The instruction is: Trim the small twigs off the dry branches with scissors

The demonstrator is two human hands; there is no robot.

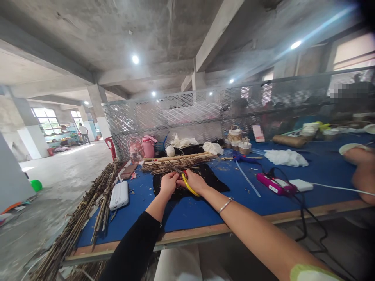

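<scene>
My right hand is wrapped round a pair of yellow-handled shears with a touch of red near the pivot. Their metal tips point away from me, toward a bundle of thin dry twigs. Close beside the shears, my left hand has its fingers pinched together; whatever they hold is too small to make out. Both hands are over a black cloth sprinkled with small plant scraps, which lies on the blue tabletop.
Long dry stalks hang over the table's left edge by a white power bank. A magenta power strip with cables lies right. Behind are a pink bottle and a mesh partition. Another person's arm reaches in at right.
</scene>
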